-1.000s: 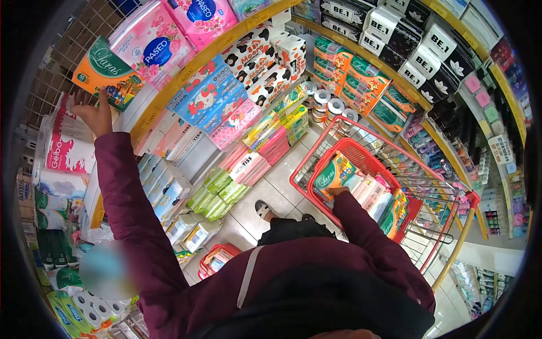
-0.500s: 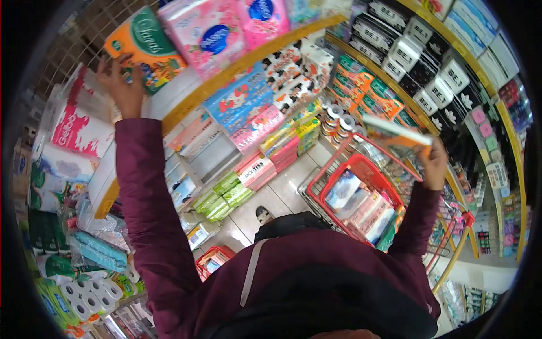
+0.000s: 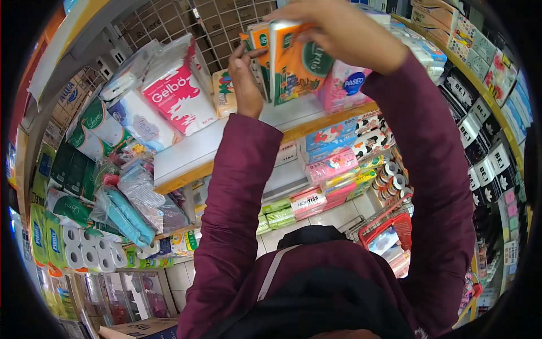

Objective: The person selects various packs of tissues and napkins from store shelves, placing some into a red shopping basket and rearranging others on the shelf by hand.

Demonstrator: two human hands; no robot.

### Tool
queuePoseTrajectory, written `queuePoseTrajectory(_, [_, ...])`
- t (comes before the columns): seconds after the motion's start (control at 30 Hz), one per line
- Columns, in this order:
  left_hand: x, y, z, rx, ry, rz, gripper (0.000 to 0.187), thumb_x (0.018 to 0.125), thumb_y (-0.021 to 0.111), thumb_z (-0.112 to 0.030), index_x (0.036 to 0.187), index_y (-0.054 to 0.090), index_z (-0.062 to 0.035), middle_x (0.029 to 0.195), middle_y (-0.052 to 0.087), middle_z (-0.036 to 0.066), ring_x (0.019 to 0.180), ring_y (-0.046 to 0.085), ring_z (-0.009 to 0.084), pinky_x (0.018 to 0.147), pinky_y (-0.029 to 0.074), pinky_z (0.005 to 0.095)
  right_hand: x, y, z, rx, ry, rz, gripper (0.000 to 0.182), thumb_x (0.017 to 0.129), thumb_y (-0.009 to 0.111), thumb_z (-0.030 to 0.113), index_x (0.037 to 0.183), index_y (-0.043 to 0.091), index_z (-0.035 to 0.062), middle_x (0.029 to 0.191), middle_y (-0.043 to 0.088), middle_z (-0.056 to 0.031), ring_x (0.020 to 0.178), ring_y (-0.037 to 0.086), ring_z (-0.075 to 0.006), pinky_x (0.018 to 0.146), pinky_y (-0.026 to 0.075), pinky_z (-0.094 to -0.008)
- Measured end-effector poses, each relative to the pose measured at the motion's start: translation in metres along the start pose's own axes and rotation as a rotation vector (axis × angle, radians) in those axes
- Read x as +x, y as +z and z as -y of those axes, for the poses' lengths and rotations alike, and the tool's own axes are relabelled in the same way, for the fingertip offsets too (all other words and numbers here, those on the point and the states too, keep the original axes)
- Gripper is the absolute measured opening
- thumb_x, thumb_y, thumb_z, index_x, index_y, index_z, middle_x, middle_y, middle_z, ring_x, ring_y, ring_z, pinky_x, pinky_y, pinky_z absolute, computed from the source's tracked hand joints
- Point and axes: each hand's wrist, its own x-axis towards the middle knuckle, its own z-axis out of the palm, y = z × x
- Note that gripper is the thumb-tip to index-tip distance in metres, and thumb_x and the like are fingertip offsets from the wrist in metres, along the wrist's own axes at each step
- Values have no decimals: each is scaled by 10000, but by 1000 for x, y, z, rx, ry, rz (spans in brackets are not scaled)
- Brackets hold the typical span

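My right hand grips an orange and green tissue pack from above, holding it upright over the upper shelf. Left of it, my left hand has its fingers stretched up against another orange pack that stands just behind. Pink Paseo packs sit to the right of the held pack, partly under my right forearm. A pink and white Gelbo pack stands on the shelf to the left of my left hand.
A wire grid backs the shelf. Lower down are Montiss packs. A trolley with a red basket holding packs stands at lower right. Black and white packs line the right-hand shelves. Toilet rolls sit at lower left.
My right hand has brought the orange pack from above the trolley up to the shelf. My left hand remains by the orange packs there. The view has turned left, towards the shelf.
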Motion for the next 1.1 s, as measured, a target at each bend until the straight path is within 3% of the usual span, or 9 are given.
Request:
queuePoseTrajectory(0.13, [2,-6,-9,374,129,19,478,924,286,-374,1158,365,35,1157,412,196,1158,350,252,953,265,358,43,53,-34,-200,-20,197,421,695,562,-55,1102,543,49,1032,588,-126,938,567,-250,820,439,-315])
queuePoseTrajectory(0.17, [-3,2,-20,597,266,14,476,849,481,-259,1179,291,27,1208,348,206,1179,324,267,983,242,363,45,62,-42,-201,-23,196,421,695,562,-55,1102,543,49,1032,588,-126,938,567,-250,820,439,-315])
queuePoseTrajectory(0.3, [0,3,-2,238,134,0,763,615,605,-7,1239,166,3,1292,190,219,1239,227,305,1038,163,379,47,70,-49,-39,9,129,341,672,607,-38,998,543,38,888,594,-142,852,573,-288,753,449,-362])
queuePoseTrajectory(0.57, [-5,4,7,483,108,169,879,616,561,55,1312,28,-3,1355,97,250,1309,78,327,1061,95,389,50,67,-70,-46,-11,148,355,646,657,-20,972,525,27,921,578,-109,882,568,-246,725,440,-334])
queuePoseTrajectory(0.63, [-7,5,7,485,31,181,870,644,543,91,1321,2,6,1372,60,259,1312,78,324,1062,103,376,43,50,-49,-178,-82,65,368,641,599,-14,1005,565,26,998,537,-180,981,499,-351,811,424,-387])
queuePoseTrajectory(0.73, [-6,4,13,463,48,168,856,666,530,117,1325,-6,7,1376,56,261,1313,85,323,1060,117,374,38,48,-42,-161,11,-172,409,613,653,10,1007,545,24,1032,517,-193,1001,483,-362,838,415,-392])
queuePoseTrajectory(0.93, [-4,1,17,516,177,136,806,683,572,-5,1304,65,83,1354,108,260,1293,115,343,1055,110,387,-59,-32,3,-133,-135,-301,378,657,678,76,1001,528,28,917,522,-118,888,516,-276,769,417,-341])
queuePoseTrajectory(1.03, [-3,-1,21,516,237,156,810,701,602,-36,1309,72,46,1316,175,231,1251,186,315,1046,122,391,-165,-83,40,-244,241,-184,488,668,642,73,1127,500,-16,1145,537,-103,1045,507,-205,890,359,-306])
queuePoseTrajectory(1.1, [-5,-4,16,529,169,210,806,725,618,-59,1316,78,31,1322,193,212,1240,213,270,1041,136,364,-239,-108,54,-152,463,-306,468,656,652,123,1093,530,9,1048,578,-89,1013,522,-197,854,375,-326])
